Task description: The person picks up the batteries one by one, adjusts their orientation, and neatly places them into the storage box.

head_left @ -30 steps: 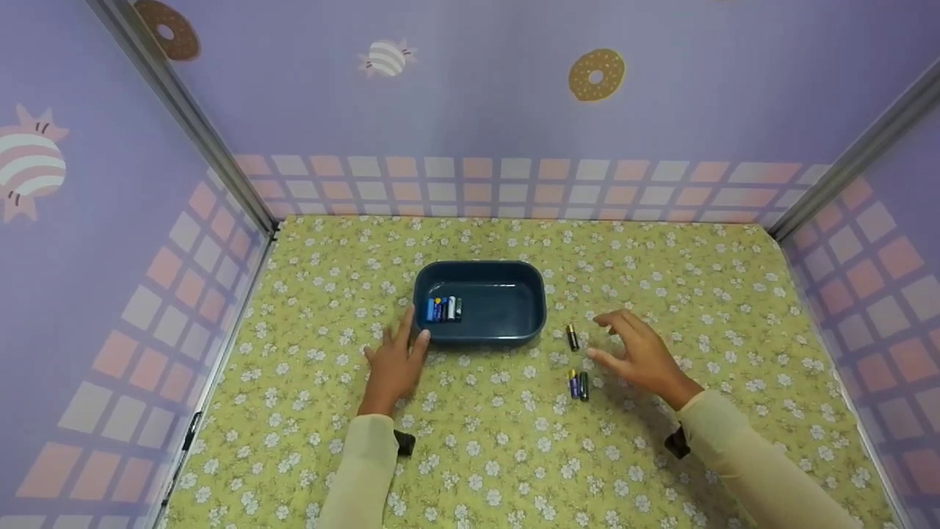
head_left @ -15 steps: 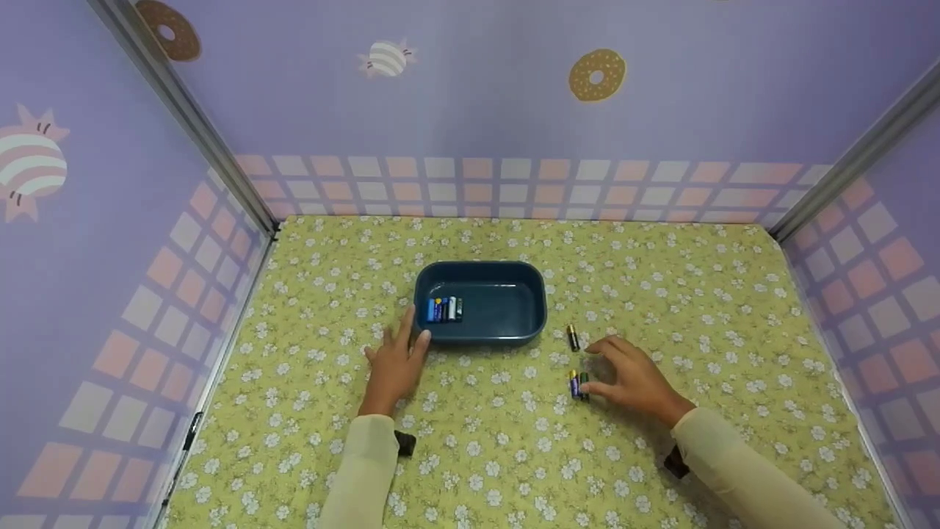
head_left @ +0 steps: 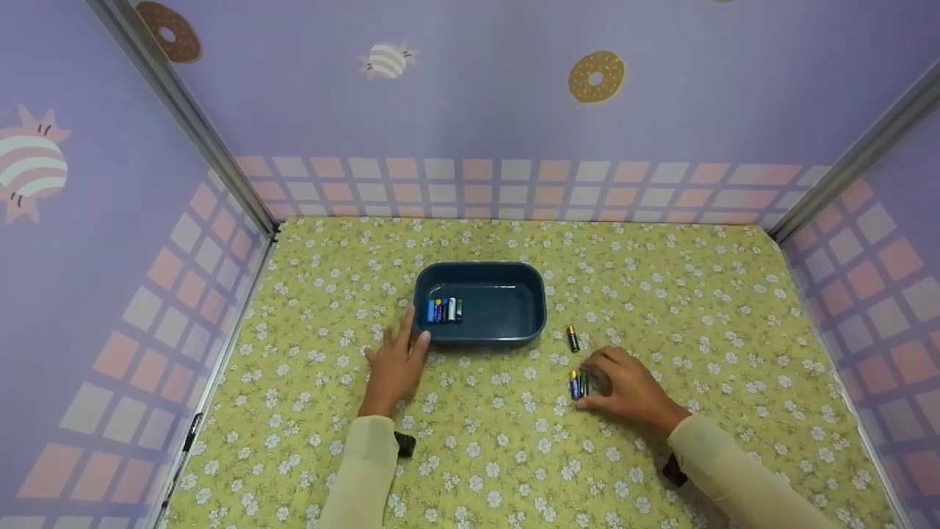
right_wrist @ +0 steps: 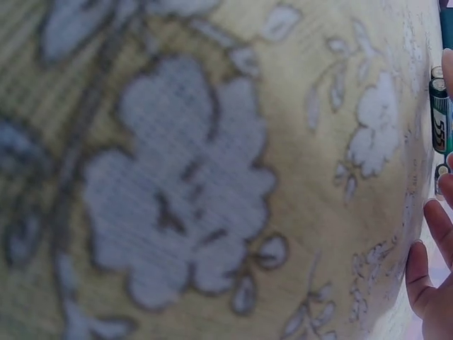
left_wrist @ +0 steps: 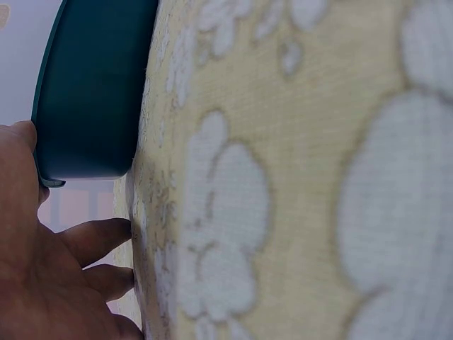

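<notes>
A dark teal tray [head_left: 481, 340] stands on the flowered cloth, with several batteries [head_left: 445, 311] lined up side by side at its left end. Against its left front corner rests my left hand [head_left: 394, 371], fingers spread; in the left wrist view the thumb lies at the rim of the tray [left_wrist: 95, 92]. My right hand [head_left: 628, 388] arches over a green battery [head_left: 584, 384], thumb by its near end and forefinger by its far end; no firm grip shows. Touching or close beside it lies a purple battery with a gold end [head_left: 574, 385]. A black and gold battery [head_left: 573, 339] lies farther back.
Yellow flowered cloth [head_left: 470, 441] covers the table. Purple printed walls [head_left: 485, 95] enclose the back and both sides, with metal posts [head_left: 191, 117] at the corners. A small black item [head_left: 192, 430] sits along the left edge.
My right hand has come nearer and slightly left, from beside the black and gold battery to around the green battery. The left hand and the tray have stayed in place.
</notes>
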Available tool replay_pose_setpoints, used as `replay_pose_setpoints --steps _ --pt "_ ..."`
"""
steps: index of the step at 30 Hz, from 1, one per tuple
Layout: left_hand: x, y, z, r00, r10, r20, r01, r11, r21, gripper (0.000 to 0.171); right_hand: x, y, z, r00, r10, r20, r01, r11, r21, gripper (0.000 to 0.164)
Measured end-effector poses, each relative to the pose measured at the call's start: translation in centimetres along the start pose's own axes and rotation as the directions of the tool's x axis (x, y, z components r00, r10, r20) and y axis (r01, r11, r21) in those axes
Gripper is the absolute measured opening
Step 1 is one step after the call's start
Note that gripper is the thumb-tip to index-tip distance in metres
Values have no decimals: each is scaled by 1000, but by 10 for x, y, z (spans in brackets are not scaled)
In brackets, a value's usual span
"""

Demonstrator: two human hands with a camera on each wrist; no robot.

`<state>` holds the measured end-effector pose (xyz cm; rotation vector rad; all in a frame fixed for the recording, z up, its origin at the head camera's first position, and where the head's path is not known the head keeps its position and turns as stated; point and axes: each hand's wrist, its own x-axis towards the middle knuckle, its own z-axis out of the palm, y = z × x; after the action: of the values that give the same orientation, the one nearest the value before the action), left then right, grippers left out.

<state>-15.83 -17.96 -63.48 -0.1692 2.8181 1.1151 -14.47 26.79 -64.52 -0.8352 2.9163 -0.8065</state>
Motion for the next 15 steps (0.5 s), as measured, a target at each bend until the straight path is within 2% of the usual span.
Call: replay_pose_setpoints --steps 9,15 --pt "0 -1 1 1000 10 11 -9 1000 -14 71 -2 0 1 996 -83 -25 82 996 -34 56" --pt "1 -3 2 1000 10 12 -10 1000 -8 72 -2 -1 2 999 -43 1 43 999 -34 52"
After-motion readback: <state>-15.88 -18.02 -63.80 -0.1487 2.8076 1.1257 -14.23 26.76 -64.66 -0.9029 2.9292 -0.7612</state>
